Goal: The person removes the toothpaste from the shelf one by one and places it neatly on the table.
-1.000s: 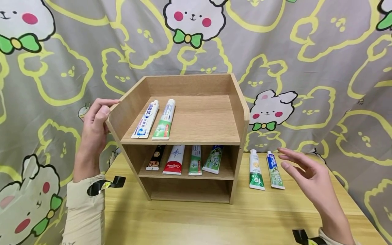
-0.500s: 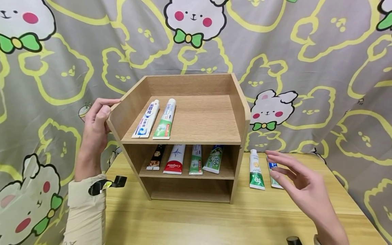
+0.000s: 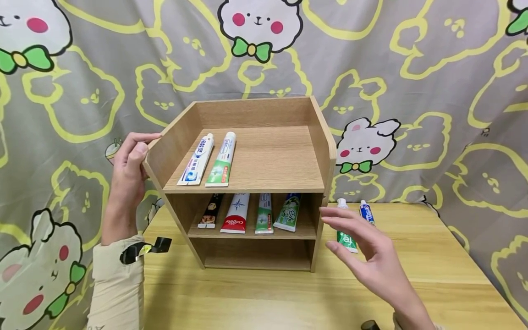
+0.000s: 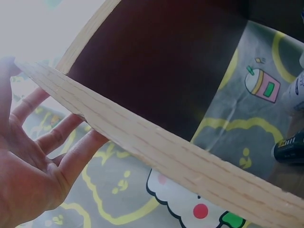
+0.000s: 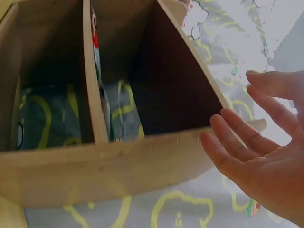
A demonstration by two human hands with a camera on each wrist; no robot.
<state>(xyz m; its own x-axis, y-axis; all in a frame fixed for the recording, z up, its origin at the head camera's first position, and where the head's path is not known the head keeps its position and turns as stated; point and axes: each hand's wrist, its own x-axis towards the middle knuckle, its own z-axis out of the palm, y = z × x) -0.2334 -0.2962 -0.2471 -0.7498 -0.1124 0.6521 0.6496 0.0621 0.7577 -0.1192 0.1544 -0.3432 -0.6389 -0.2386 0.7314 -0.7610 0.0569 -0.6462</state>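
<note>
"Two hands: how do they grip?"
"Left hand (image 3: 129, 172) pinches the wooden shelf (image 3: 276, 158) by its side; right hand (image 3: 377, 259), thumb and fingers wide apart, is just beside it."
"Beyond?"
"Green-white tube (image 3: 347, 242), partly hidden behind that hand; farther, blue tube (image 3: 366, 212)."

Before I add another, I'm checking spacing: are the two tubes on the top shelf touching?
Apart. The head view shows bare shelf between the blue-lettered tube and the green-ended tube along their whole length.
</note>
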